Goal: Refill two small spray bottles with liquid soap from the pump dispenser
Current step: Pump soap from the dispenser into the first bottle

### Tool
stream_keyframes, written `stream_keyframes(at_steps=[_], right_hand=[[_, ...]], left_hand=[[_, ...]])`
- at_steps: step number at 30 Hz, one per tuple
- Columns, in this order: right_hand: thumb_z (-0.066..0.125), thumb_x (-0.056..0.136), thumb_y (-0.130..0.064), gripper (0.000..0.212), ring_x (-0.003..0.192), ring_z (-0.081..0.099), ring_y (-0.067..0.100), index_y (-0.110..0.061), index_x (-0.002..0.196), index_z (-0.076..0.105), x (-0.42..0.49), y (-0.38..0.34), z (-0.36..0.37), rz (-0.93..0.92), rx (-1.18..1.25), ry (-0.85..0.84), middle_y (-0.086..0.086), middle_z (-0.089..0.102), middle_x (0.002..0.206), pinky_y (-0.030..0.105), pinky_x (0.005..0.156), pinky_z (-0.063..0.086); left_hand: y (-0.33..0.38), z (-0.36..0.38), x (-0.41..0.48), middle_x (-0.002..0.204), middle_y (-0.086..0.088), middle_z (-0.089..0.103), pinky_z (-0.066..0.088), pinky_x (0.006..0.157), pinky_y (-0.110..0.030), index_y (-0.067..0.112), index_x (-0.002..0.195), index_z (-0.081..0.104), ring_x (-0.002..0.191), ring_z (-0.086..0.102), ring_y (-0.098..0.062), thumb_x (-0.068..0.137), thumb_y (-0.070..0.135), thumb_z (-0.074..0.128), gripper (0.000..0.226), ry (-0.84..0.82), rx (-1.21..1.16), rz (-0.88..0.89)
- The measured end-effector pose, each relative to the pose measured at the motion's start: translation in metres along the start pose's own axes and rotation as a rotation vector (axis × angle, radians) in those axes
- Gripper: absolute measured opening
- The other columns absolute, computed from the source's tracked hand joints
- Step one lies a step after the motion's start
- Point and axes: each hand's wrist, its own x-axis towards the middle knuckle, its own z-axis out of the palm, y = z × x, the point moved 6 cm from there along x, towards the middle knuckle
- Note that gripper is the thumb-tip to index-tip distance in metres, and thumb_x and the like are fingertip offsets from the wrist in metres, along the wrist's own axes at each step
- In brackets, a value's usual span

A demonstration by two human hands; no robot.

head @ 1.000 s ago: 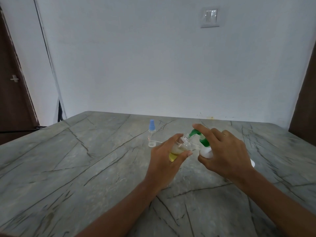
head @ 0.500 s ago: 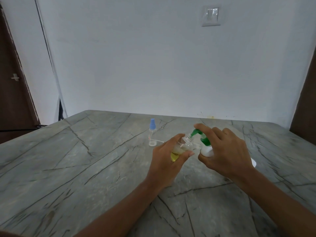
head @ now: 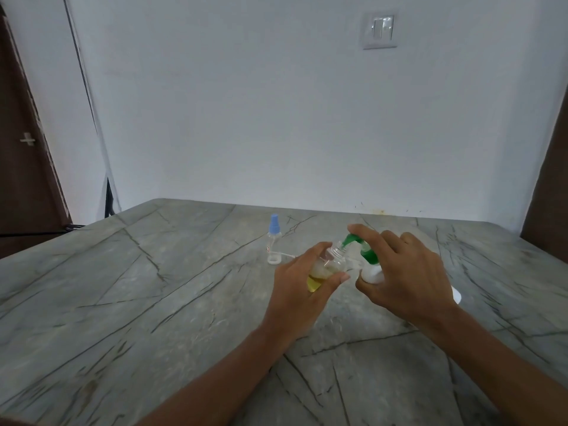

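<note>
Gripping a tilted bottle (head: 327, 267), part-full of yellow soap (head: 313, 282), the left hand (head: 295, 290) holds its open neck at the spout (head: 349, 239) of the dispenser (head: 370, 273), which the right hand (head: 405, 272) clasps. A blue-capped bottle (head: 273, 241) stands behind, nearer the far edge; broad slab (head: 123, 287) stretches left.

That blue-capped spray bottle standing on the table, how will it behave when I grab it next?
The blue-capped spray bottle looks clear and empty, so probably very light. It stands tall on a narrow base on the smooth stone table, so a sideways nudge would likely tip or slide it.
</note>
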Motion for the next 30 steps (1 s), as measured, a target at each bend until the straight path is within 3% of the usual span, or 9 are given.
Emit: stream_keyframes(at_steps=[7,16,24,30], right_hand=[[0.08,0.062,-0.046,0.077,0.071,0.051,0.017,-0.034,0.129,0.043,-0.0001,0.002,0.0006,0.012,0.032,0.007,-0.006,0.066,0.094,0.032,0.054,0.049],[0.084,0.057,-0.049,0.1,0.072,0.06,0.021,-0.037,0.143,0.034,0.001,-0.0039,-0.0018,0.006,-0.052,0.033,-0.003,0.07,0.096,0.031,0.052,0.049],[0.083,0.058,-0.046,0.107,0.075,0.059,0.02,-0.039,0.148,0.025,-0.0005,-0.0004,-0.0001,-0.013,-0.054,-0.011,-0.005,0.068,0.099,0.031,0.051,0.051],[0.085,0.055,-0.048,0.102,0.068,0.057,0.019,-0.036,0.142,0.034,0.0011,-0.0017,0.0014,-0.009,-0.043,-0.014,-0.004,0.067,0.093,0.028,0.052,0.048]], left_hand=[[-0.0003,0.0048,-0.0016,0.104,0.011,0.067,0.046,0.072,-0.006,0.023,0.123,0.057,0.086,0.061,0.002,0.08,0.043,0.068,0.049,-0.048,-0.009,0.004],[-0.0045,0.0012,0.0012,0.104,0.016,0.064,0.046,0.071,-0.004,0.024,0.123,0.057,0.085,0.061,0.004,0.079,0.05,0.064,0.051,-0.012,0.007,-0.024],[-0.0047,0.0009,0.0011,0.1,0.023,0.06,0.047,0.07,-0.005,0.026,0.123,0.056,0.087,0.06,0.006,0.079,0.052,0.062,0.051,0.002,0.004,-0.027],[-0.0038,0.0004,0.0009,0.1,0.022,0.06,0.046,0.068,-0.004,0.025,0.123,0.056,0.085,0.061,0.004,0.079,0.051,0.063,0.051,0.0,-0.003,-0.023]])
